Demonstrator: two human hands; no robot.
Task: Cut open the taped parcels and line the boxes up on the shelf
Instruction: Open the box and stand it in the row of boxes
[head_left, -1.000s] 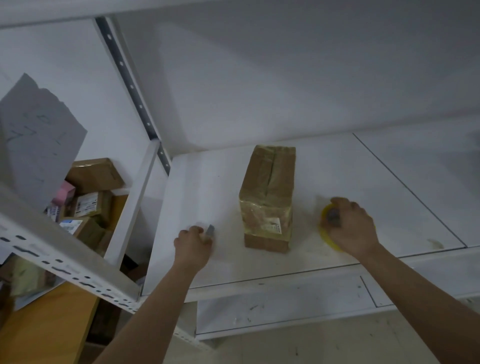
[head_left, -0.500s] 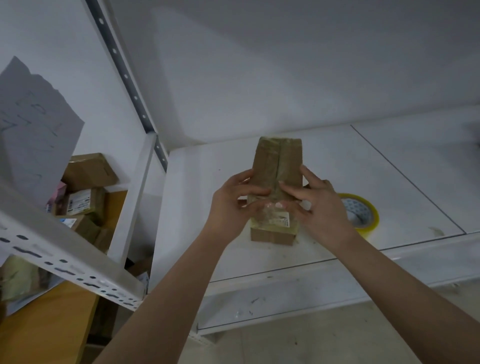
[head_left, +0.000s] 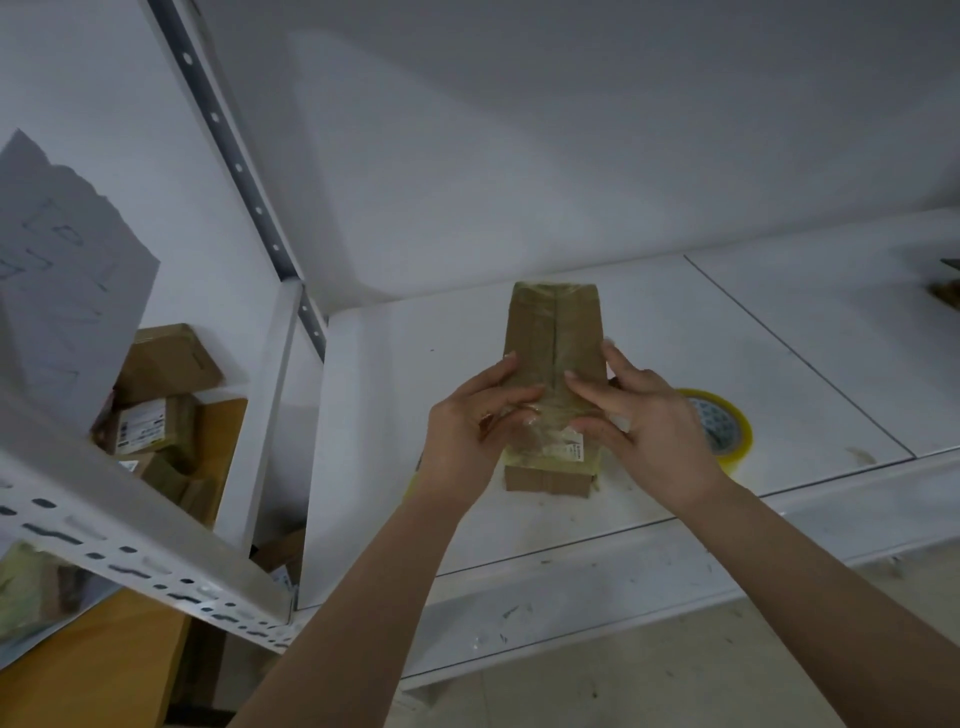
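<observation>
A taped parcel stands upright on the white shelf. The left hand and the right hand hold it from either side — fingers curled over its top face. A tape roll lies just beside the right hand.

Storeroom or parcel depot. Evidence: white slotted-metal shelf with perforated upright; taped cardboard parcel on it, roll of packing tape beside; more labelled parcels heaped at left; handwritten paper sign on the rack.
</observation>
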